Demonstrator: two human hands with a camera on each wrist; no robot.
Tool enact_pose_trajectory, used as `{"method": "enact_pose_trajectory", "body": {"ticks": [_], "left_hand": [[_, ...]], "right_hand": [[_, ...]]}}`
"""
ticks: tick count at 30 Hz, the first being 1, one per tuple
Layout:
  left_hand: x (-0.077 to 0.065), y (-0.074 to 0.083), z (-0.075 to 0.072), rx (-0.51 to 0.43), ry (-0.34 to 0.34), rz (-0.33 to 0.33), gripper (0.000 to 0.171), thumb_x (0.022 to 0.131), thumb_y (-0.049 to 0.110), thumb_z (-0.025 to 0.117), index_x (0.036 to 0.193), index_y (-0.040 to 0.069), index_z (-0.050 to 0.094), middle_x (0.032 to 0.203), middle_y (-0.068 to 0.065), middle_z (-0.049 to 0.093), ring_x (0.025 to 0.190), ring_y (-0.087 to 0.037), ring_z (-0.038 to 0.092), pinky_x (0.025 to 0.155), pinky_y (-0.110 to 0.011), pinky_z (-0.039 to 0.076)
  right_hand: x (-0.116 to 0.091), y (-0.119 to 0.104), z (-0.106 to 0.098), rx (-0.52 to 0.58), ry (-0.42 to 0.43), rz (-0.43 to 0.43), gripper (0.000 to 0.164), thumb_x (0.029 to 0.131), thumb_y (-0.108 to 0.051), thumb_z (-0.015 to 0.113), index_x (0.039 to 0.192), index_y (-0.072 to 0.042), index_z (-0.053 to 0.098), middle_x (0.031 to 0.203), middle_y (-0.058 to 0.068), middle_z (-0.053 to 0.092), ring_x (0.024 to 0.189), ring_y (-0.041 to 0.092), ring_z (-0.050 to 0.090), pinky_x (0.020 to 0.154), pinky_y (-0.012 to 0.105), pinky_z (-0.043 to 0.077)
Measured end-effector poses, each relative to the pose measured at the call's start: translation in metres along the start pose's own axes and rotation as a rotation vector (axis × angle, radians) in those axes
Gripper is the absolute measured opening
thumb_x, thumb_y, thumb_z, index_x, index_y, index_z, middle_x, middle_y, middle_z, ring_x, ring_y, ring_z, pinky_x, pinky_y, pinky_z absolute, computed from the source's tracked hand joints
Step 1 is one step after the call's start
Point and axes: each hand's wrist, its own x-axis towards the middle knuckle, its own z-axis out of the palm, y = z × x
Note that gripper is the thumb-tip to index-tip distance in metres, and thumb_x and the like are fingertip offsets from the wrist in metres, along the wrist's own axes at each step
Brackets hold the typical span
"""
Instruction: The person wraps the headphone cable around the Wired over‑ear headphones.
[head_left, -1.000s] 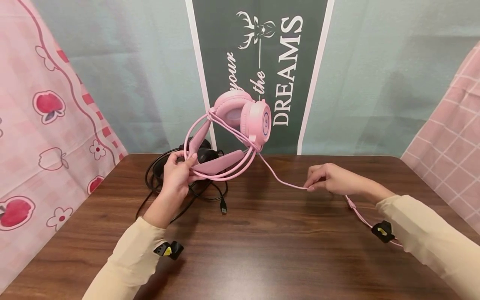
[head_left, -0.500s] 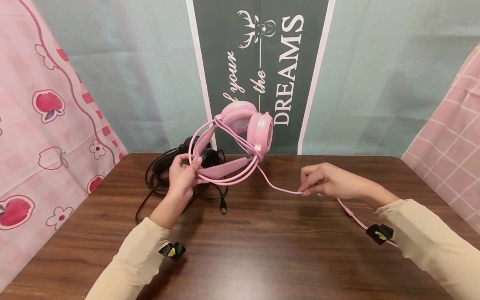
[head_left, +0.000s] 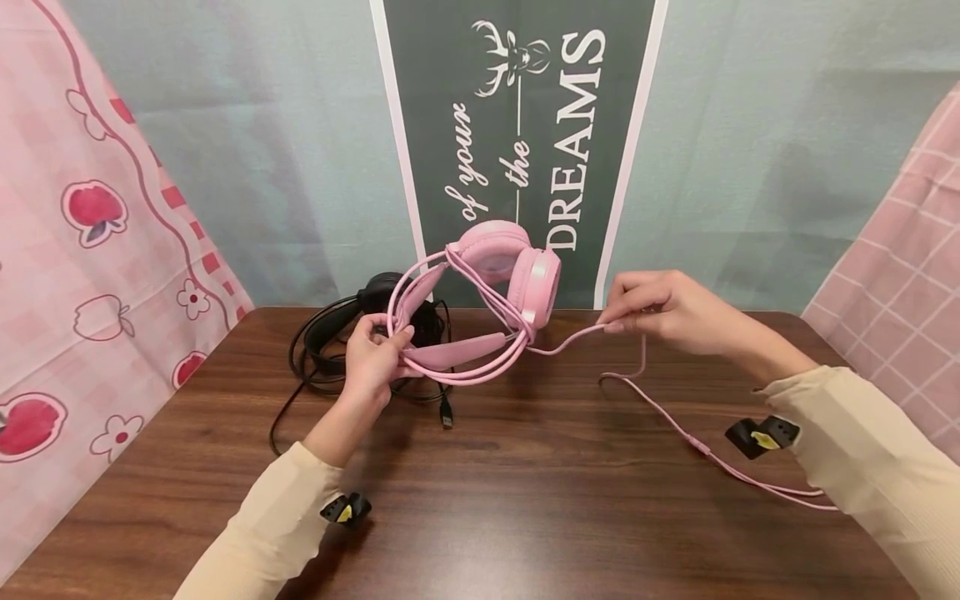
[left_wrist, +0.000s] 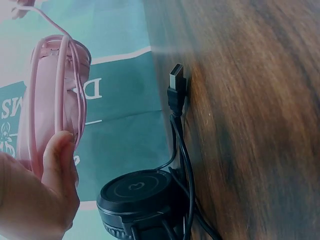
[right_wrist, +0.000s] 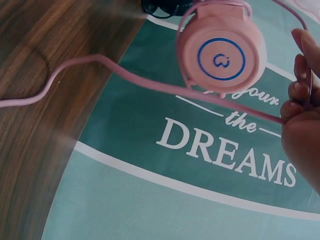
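Pink over-ear headphones (head_left: 534, 287) are held up above the table by my left hand (head_left: 372, 357), which grips the headband with the thumb across it. In the left wrist view the thumb lies over the pink headband (left_wrist: 46, 100). A thin pink cable (head_left: 566, 343) wraps the headphones and runs to my right hand (head_left: 667, 312), which pinches it to the right of the ear cups. From there the cable drops to the table and trails right past a small splitter (head_left: 697, 445). The right wrist view shows an ear cup (right_wrist: 222, 57) with a blue ring logo.
Behind my left hand lies a black headset (head_left: 386, 292) with coiled black cable; its USB plug (head_left: 447, 414) points toward me. The wooden table (head_left: 525, 500) ends at a green and teal cloth backdrop (head_left: 720, 167). Pink cloths hang at both sides.
The pink headphones have come lower and slightly right with my left hand. My right hand, still pinching the cable, has risen, and more cable hangs below it.
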Motion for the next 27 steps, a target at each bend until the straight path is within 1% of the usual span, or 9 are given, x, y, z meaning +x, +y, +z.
{"method": "enact_pose_trajectory", "body": {"ticks": [4, 8, 14, 17, 21, 22, 25, 27], "left_hand": [[-0.003, -0.003, 0.003, 0.02, -0.023, 0.019, 0.026, 0.086, -0.004, 0.057, 0.107, 0.001, 0.042, 0.064, -0.009, 0.049, 0.041, -0.011, 0.056, 0.038, -0.029, 0.051], [-0.007, -0.006, 0.007, 0.026, -0.047, 0.015, 0.025, 0.085, -0.004, 0.058, 0.105, 0.0, 0.043, 0.062, -0.008, 0.048, 0.04, -0.012, 0.056, 0.037, -0.03, 0.051], [-0.013, -0.009, 0.013, 0.03, -0.085, -0.004, 0.023, 0.084, -0.006, 0.057, 0.102, -0.001, 0.043, 0.059, -0.009, 0.049, 0.038, -0.012, 0.055, 0.034, -0.028, 0.049], [-0.015, -0.01, 0.014, 0.043, -0.1, 0.007, 0.023, 0.084, -0.006, 0.057, 0.102, -0.002, 0.043, 0.062, -0.011, 0.049, 0.038, -0.012, 0.055, 0.034, -0.028, 0.049], [-0.019, -0.01, 0.016, 0.073, -0.123, 0.029, 0.024, 0.084, -0.006, 0.057, 0.103, -0.003, 0.044, 0.067, -0.016, 0.049, 0.038, -0.013, 0.054, 0.035, -0.027, 0.049], [-0.02, -0.01, 0.016, 0.082, -0.13, 0.035, 0.024, 0.083, -0.006, 0.057, 0.104, -0.003, 0.044, 0.068, -0.017, 0.049, 0.038, -0.013, 0.054, 0.035, -0.027, 0.05], [-0.023, -0.009, 0.018, 0.11, -0.151, 0.047, 0.025, 0.083, -0.006, 0.058, 0.104, -0.003, 0.045, 0.07, -0.018, 0.05, 0.038, -0.012, 0.054, 0.036, -0.027, 0.05], [-0.025, -0.009, 0.02, 0.131, -0.162, 0.055, 0.025, 0.083, -0.006, 0.059, 0.104, -0.003, 0.046, 0.068, -0.017, 0.05, 0.038, -0.012, 0.054, 0.036, -0.027, 0.05]], "right_hand": [[0.005, -0.002, 0.002, -0.051, 0.04, 0.015, 0.029, 0.071, 0.016, 0.067, 0.084, -0.009, 0.072, 0.076, -0.007, 0.057, 0.07, 0.006, 0.051, 0.056, 0.018, 0.041], [0.009, -0.002, 0.004, -0.083, 0.059, 0.015, 0.026, 0.072, 0.014, 0.067, 0.083, -0.009, 0.072, 0.077, -0.007, 0.057, 0.071, 0.005, 0.051, 0.058, 0.017, 0.041], [0.014, -0.003, 0.006, -0.069, 0.074, -0.024, 0.023, 0.071, 0.013, 0.069, 0.083, -0.006, 0.071, 0.077, -0.004, 0.058, 0.072, 0.006, 0.051, 0.06, 0.017, 0.041], [0.015, -0.002, 0.008, -0.065, 0.079, -0.03, 0.016, 0.074, 0.01, 0.068, 0.082, -0.004, 0.071, 0.078, -0.001, 0.058, 0.073, 0.007, 0.051, 0.062, 0.016, 0.041], [0.017, -0.001, 0.009, -0.076, 0.089, -0.025, 0.017, 0.074, 0.011, 0.067, 0.081, -0.003, 0.071, 0.078, -0.001, 0.059, 0.073, 0.006, 0.051, 0.061, 0.015, 0.042], [0.017, -0.001, 0.009, -0.081, 0.091, -0.021, 0.019, 0.073, 0.013, 0.066, 0.081, -0.003, 0.071, 0.077, -0.002, 0.059, 0.072, 0.006, 0.051, 0.06, 0.015, 0.042], [0.018, -0.001, 0.01, -0.101, 0.088, -0.008, 0.023, 0.07, 0.017, 0.066, 0.081, -0.003, 0.072, 0.077, -0.004, 0.058, 0.07, 0.006, 0.05, 0.058, 0.015, 0.041], [0.019, -0.001, 0.01, -0.116, 0.083, 0.002, 0.024, 0.07, 0.017, 0.067, 0.081, -0.004, 0.072, 0.077, -0.004, 0.058, 0.07, 0.006, 0.05, 0.057, 0.015, 0.041]]}}
